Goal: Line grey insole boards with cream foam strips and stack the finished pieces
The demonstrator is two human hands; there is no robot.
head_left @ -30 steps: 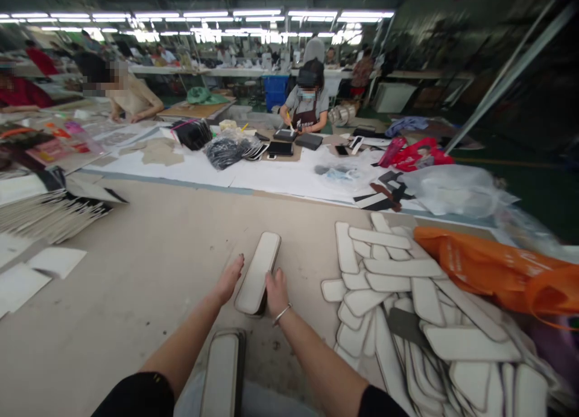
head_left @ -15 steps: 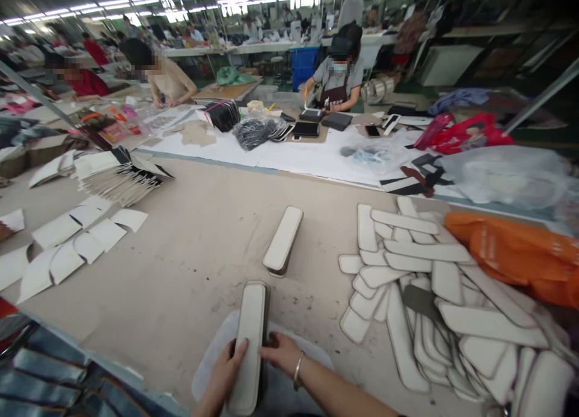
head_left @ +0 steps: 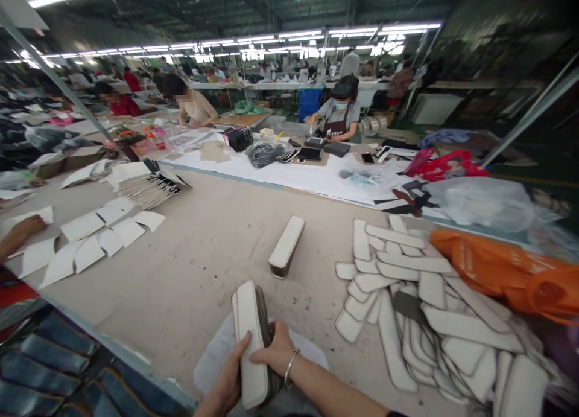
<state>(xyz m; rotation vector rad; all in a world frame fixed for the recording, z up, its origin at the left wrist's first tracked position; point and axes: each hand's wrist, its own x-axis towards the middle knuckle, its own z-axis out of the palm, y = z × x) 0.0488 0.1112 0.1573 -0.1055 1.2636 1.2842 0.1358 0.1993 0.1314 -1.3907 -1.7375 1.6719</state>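
Observation:
A stack of long white strips [head_left: 251, 356] with rounded corners and dark edges is gripped between both my hands near the table's front edge. My left hand [head_left: 230, 372] wraps its left side, the thumb lying on the top strip. From the right, my right hand [head_left: 277, 352], with a metal bangle at the wrist, closes round the other side, thumb on top as well. The strips look slightly fanned. Under them lies a translucent white sheet [head_left: 210, 359]. Just beyond stands a second, neater stack of the same strips [head_left: 287, 243], untouched.
To the right spreads a loose heap of strips [head_left: 402, 260] beside an orange bag [head_left: 506, 269]. White curved panels [head_left: 90, 251] lie at left, near another person's hand [head_left: 29, 225]. Across the table a masked co-worker [head_left: 341, 112] works among dark pieces.
Both hands have tightened round the stack, and it now looks tilted and fanned. My right hand has come onto its top. The view has tipped upward; another person's hand has appeared at left.

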